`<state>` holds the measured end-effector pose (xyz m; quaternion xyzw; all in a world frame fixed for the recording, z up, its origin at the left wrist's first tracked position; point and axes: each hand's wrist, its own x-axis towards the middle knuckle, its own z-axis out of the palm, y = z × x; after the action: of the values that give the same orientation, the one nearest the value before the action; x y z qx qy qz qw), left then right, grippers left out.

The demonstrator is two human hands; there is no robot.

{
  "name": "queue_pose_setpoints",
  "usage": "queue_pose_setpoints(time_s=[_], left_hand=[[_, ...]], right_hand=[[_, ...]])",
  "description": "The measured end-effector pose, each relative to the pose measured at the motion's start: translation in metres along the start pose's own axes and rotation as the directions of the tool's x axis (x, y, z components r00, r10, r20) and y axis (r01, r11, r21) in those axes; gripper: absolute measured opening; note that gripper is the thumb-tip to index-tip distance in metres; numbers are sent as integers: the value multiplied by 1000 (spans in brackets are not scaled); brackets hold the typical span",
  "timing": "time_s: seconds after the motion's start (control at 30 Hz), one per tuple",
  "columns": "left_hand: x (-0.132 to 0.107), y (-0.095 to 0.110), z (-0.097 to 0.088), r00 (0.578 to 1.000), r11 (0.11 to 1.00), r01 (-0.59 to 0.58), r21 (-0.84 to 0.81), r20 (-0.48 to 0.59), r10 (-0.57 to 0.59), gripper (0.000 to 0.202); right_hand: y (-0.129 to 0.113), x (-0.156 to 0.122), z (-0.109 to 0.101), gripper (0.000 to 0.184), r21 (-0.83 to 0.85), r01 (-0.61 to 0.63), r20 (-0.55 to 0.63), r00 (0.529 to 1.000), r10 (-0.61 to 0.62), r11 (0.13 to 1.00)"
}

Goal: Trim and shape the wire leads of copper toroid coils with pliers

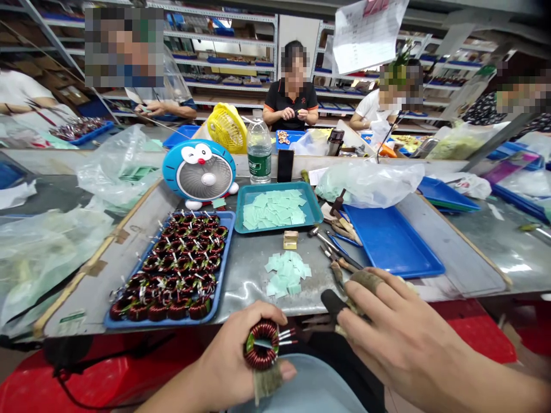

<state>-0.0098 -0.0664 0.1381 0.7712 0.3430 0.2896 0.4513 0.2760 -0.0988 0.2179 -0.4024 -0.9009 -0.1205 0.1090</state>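
Left hand, head view: closed round a ring-shaped coil of glossy dark-red wire, fingers behind and over the top, an olive-tan wrap on the digit beneath. Coil's face is turned to the camera; a pale green slip crosses its hole, and thin white-sleeved leads jut out to the right of the grip. Handling, as judged: dense for its size, stiff body, wire probably slick; leads look the fragile part, easily bent. Best hold is across the outer windings, leads kept free, slip not pressed. Right hand, right of the grip and apart from the coil: fingers bent, a black finger cover on one digit, just beside metal tools with worn handles; cannot tell whether it holds anything. Beyond the grip, a loose pile of pale green square slips on the grey metal bench; farther, a teal plastic tray of more slips. Left and beyond, a blue plastic tray carries rows of similar coils, leads upward. Below the grip, a smooth pale-blue surface.
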Motion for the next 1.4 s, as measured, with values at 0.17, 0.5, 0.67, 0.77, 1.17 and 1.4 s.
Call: queue_pose_setpoints(time_s=[0.17,0.5,0.67,0.77,1.17,1.4], left_hand=[[0,-3,3,1000,999,21,-45,9,-21,50],[2,0,6,998,996,60,-67,3,-60,50],[4,8,6,1000,999,26,-21,-1,-26,42],[4,12,7,999,999,-38,27,12,37,34],[-3,-9,12,969,800,210,-562,12,-246,72],[-3,-1,24,959,706,186,-683,-31,-283,74]], right_hand=[[-3,3,5,6,27,-1,29,1000,0,1000],[-7,-2,9,6,35,2,102,995,-6,999],[-7,-3,2,12,39,46,81,995,-49,998],[-6,-1,-5,16,55,65,98,993,-70,996],[-24,-10,27,3,360,-197,168,975,144,912],[-34,1,28,6,399,-185,164,978,129,898]])
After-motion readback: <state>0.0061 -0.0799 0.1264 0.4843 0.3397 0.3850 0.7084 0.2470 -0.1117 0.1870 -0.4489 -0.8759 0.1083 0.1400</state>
